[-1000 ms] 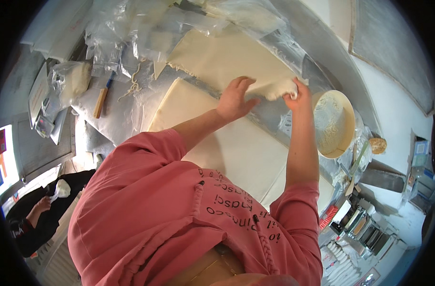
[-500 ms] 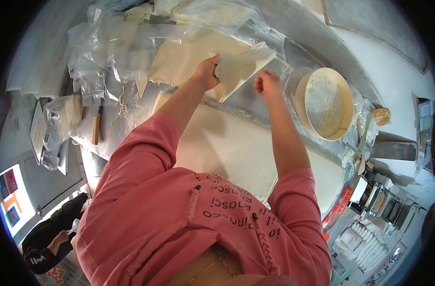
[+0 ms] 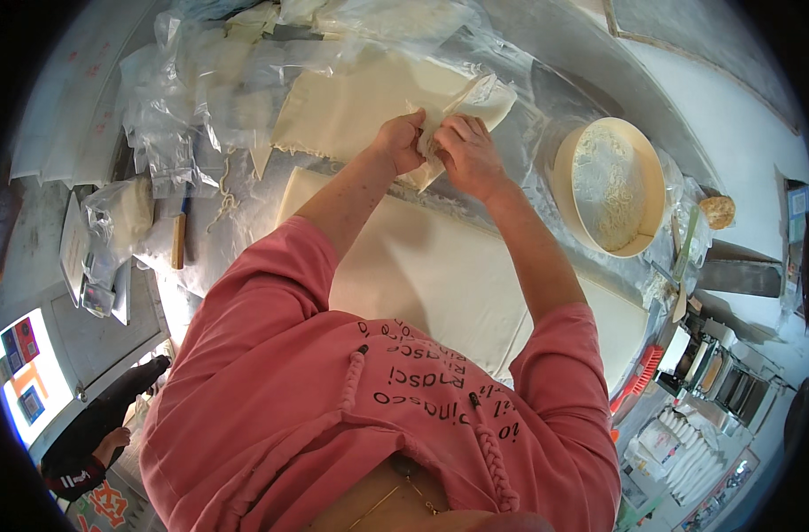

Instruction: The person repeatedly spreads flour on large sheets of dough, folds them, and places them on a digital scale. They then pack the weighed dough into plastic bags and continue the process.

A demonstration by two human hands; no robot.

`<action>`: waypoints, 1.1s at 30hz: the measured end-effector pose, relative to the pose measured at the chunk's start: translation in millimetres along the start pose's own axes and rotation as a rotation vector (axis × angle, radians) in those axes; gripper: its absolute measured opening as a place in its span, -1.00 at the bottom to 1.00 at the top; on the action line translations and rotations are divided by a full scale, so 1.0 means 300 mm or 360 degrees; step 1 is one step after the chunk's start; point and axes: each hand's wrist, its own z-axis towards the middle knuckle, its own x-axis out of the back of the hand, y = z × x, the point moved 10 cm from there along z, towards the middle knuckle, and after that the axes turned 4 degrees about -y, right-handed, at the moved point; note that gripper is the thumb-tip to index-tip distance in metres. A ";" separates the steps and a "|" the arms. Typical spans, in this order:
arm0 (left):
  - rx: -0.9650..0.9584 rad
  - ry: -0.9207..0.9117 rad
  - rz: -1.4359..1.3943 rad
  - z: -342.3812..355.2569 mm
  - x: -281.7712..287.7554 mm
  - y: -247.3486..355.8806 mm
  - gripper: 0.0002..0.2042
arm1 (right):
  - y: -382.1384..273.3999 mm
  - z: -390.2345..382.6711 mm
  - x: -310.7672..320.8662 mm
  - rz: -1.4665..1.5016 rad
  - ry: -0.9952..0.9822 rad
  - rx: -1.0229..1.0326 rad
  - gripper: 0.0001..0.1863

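Note:
On the far part of the worktop lies a pale dough sheet (image 3: 333,111), its right part lifted and folded between my hands. My left hand (image 3: 401,144) pinches this dough near its front edge. Close beside it, my right hand (image 3: 472,158) is closed with bent fingers on the same raised fold. The exact fingertip contact is partly hidden. A larger, smooth stack of dough sheets (image 3: 440,266) lies nearer to me, under my forearms.
A round sieve (image 3: 648,191) with pale crumbs or flour stands at the right. Clear plastic sheeting (image 3: 178,115) and a wooden-handled knife (image 3: 178,239) lie left. A red brush (image 3: 642,372) and a roller machine (image 3: 719,372) are lower right. Another person's hand (image 3: 116,441) shows lower left.
My right hand has moved left from beside the dough onto its lifted fold. My left hand has shifted slightly right and down, and the raised dough is more bunched.

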 end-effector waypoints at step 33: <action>-0.0501 0.0191 -0.0100 0.007 0.151 -0.028 -0.74 | 0.351 -0.573 -0.056 0.0371 0.0545 -0.1712 -0.77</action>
